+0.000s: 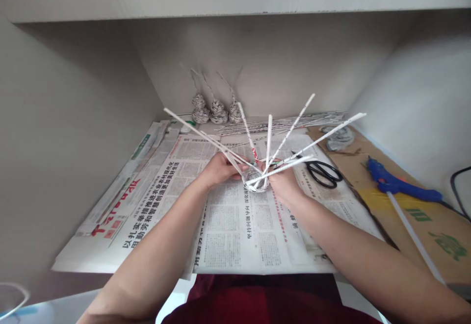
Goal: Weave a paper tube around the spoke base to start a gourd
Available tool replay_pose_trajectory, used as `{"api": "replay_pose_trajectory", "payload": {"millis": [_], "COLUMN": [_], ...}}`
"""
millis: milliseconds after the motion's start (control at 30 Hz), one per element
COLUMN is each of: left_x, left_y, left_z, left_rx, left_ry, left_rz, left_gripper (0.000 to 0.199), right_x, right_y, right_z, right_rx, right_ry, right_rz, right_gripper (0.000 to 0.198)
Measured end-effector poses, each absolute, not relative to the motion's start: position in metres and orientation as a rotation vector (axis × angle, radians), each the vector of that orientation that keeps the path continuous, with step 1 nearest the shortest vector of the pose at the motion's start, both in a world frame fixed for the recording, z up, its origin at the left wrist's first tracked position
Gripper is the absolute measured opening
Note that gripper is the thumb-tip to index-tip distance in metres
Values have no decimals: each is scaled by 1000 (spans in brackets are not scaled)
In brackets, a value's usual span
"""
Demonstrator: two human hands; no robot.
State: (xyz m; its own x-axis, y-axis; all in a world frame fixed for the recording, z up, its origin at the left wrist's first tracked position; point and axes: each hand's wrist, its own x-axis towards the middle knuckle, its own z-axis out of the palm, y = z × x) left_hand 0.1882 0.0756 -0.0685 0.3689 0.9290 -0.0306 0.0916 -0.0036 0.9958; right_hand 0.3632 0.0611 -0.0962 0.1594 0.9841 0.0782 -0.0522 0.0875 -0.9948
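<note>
Between my hands, above the newspaper sheets, is a small round woven paper piece (256, 182). Several rolled paper sticks (294, 125) fan upward and outward from it. My left hand (223, 168) grips its left side with the fingers curled in. On the right side, my right hand (281, 177) is closed around the edge, partly hidden behind the sticks. Black-handled scissors (324, 173) lie just right of my right hand, their blades partly covered by the sticks.
Newspaper (228, 231) covers the worktop. At the back stand three woven gourd shapes (219, 113) beside a pile of thin paper sticks (279, 124). On cardboard (408, 216) at right lie a blue glue gun (401, 183) with a white glue stick and a crumpled clear plastic piece (338, 138).
</note>
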Motion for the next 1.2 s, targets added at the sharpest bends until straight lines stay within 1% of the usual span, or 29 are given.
{"api": "replay_pose_trajectory", "payload": {"millis": [233,433,667,900,1100,1200], "left_x": [199,205,203,208,205,203], "left_y": [74,71,72,68,70,73], "left_z": [-75,-80,-83,-85,-82,-82], "left_rx": [1623,1680,1786,1769,1695,1659], "left_ry": [1230,1293,1199,1259,1330,1324], "left_rz": [1070,1103,1065,1086,1169,1159], "left_gripper": [25,20,13,14,15,18], "right_x": [363,361,362,360,361,362], "right_y": [59,59,58,59,61,61], "right_z": [-96,-100,-105,-108,-105,-105], "right_rx": [-1187,-1142,-1177,-1240,-1110,-1142], "right_ry": [-1260,-1177,-1193,-1147,-1104,-1112], "right_rz": [1037,1161,1095,1112,1238,1188], "right_gripper": [17,28,23,20,19,15]}}
